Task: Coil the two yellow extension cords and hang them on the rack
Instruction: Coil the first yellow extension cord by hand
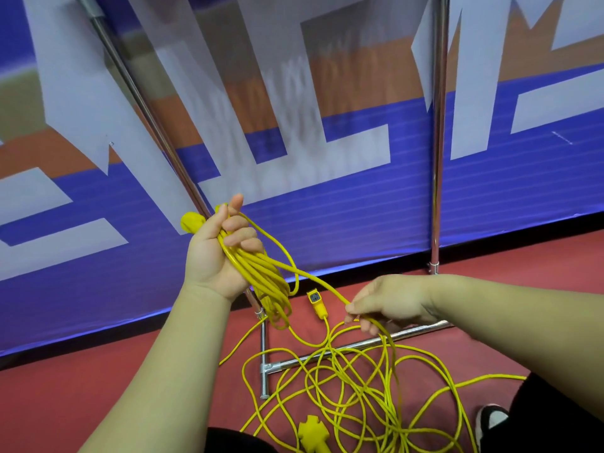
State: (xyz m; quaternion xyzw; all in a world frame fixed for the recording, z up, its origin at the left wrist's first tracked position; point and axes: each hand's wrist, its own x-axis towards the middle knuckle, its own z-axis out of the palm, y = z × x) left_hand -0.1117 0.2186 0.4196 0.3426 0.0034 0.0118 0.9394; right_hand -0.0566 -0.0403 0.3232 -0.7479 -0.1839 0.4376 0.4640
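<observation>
Loops of yellow cord are hanging as a coil (264, 282) from the left hand (222, 253), whose fingers are curling round the gathered turns. A yellow plug (191, 222) is sticking out above the fist. From that bundle one strand (313, 276) is running down and across to the right hand (389, 302), which is pinching it between thumb and fingertips, palm facing down.

Below the right hand the rest of the cord is lying as a loose tangle (353, 380) on the floor (98, 387), its loops crossing over the base bar (327, 354) of the rack (436, 158). Which loops belong to which of the two cords cannot be told. A yellow socket end (316, 304) is lying on the floor between the two hands, and a yellow three-way head (310, 433) is lying at the near edge of the tangle.

The floor is showing dull red. The rack's shiny metal uprights are rising in front of a banner (359, 207) printed in blue, white and orange, which is covering the wall behind. A black-and-white shoe (490, 420) is showing at the lower right.
</observation>
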